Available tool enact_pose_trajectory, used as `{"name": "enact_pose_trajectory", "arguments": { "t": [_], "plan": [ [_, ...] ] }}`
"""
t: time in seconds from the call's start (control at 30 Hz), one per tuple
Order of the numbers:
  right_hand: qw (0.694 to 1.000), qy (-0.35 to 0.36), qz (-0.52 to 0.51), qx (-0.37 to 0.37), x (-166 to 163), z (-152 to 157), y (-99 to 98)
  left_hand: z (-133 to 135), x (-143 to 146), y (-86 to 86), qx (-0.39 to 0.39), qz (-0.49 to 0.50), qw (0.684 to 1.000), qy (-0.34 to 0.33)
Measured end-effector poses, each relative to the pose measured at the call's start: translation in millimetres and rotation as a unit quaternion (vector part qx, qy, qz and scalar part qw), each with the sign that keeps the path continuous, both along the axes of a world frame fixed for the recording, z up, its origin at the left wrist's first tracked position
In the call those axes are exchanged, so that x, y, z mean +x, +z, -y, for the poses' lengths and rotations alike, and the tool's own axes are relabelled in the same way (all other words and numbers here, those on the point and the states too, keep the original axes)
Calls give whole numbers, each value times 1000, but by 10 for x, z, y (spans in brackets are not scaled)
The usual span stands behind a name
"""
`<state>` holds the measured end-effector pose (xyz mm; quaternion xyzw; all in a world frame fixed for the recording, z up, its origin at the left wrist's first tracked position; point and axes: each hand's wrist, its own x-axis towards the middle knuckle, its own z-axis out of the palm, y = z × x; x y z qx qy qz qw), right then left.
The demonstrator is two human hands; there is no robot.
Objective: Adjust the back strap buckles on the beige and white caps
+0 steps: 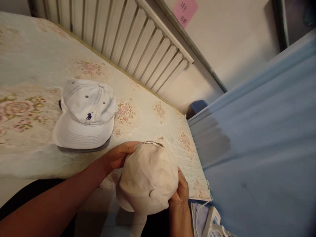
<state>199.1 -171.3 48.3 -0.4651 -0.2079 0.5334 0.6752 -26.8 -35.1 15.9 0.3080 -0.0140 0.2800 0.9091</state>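
A cream baseball cap [150, 174] is held between both my hands near the bed's front edge, its top button facing me and its brim toward my body. My left hand [120, 154] grips the cap's left rim, with the thumb along the edge near the back strap. Around the right side of the cap my right hand [180, 187] is closed, its fingertips partly hidden behind the cloth. To the left, apart from both hands, a white baseball cap [86, 112] with a small dark blue horse-and-rider emblem rests on the bedding, brim toward me.
Floral bedding [145, 118] covers the surface in front. A slatted metal rail [128, 39] runs along the far side. A blue curtain [259, 148] hangs at the right. Below it lies a white power strip [212, 219] with cables. A pink note [185, 11] is on the wall.
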Motion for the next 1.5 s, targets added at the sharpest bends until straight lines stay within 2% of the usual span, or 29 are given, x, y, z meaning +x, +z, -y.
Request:
{"name": "enact_pose_trajectory", "arguments": {
  "t": [0.17,0.33,0.5,0.67,0.83,0.97,1.2,1.33,1.43,1.5],
  "plan": [
    [1000,-27,3,3,4,-101,54,-10,10,-14,-13,-1,1000,0],
    [1000,-17,8,2,53,-275,44,-81,36,-65,-34,-9,999,15],
    [1000,1,-18,5,140,-520,-63,-205,73,-147,-74,-44,995,45],
    [998,15,-57,2,162,-790,-179,-365,110,-248,-154,-98,983,23],
    [998,38,-33,-27,184,-1033,-319,-447,123,-260,-199,-169,963,59],
    [996,63,-12,-60,222,-1176,-444,-483,122,-294,-188,-187,962,71],
    [995,52,-2,-89,247,-1357,-551,-590,129,-542,-150,-194,963,108],
    [993,65,-6,-95,257,-1451,-538,-588,139,-464,-172,-214,950,151],
    [993,73,25,-89,272,-1521,-529,-584,152,-364,-174,-183,948,194],
    [995,49,61,-62,287,-1556,-546,-587,164,-335,-166,-171,948,213]
  ]
}}
